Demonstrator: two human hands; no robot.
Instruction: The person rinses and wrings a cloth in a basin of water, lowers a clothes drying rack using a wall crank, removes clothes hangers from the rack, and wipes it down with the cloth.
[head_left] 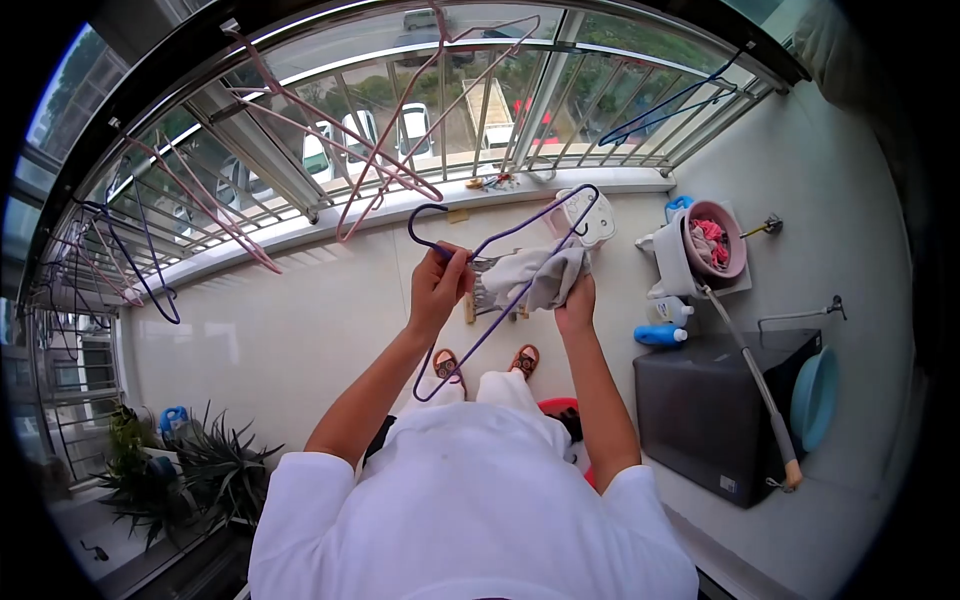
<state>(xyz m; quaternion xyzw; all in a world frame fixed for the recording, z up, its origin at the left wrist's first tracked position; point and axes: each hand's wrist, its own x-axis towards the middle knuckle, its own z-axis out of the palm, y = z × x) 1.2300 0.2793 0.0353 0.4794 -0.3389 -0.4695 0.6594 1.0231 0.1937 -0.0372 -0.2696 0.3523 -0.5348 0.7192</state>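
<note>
between two hands: one hanger, one cloth, crossed

at the hanger's neck, the left hand (437,290) pinches narrow, thumb against fingers, with the hook rising just beyond the knuckles. the right hand (576,300) holds the bunched right end of the cloth (554,282); its fingertips are partly hidden in the folds, so how tightly they close i cannot tell.

from the left fingers, the hanger (519,229) opens out to the right and down toward the body. its long bar slants from upper right to lower left and passes in front of the cloth. the cloth lies roughly sideways between the hands, its long axis across that bar. its bulk is nearer the right hand; its left end reaches close to the left fingers, and whether they grip it too i cannot tell.

counted, then: two hands, one held hanger, one cloth. below are two sandals (449,368) and part of one red tub (558,404). past the right hand stand one lidded bucket (595,220) and one pink basin (741,235) with bright laundry (710,243) inside, then two bottles, one white (668,311), one blue (660,335), beside one dark box (715,400). one pole (765,390) leans across the box, and one blue basin (814,395) is beside it. overhead hang several pink hangers (399,178), too tangled to count surely.
</note>
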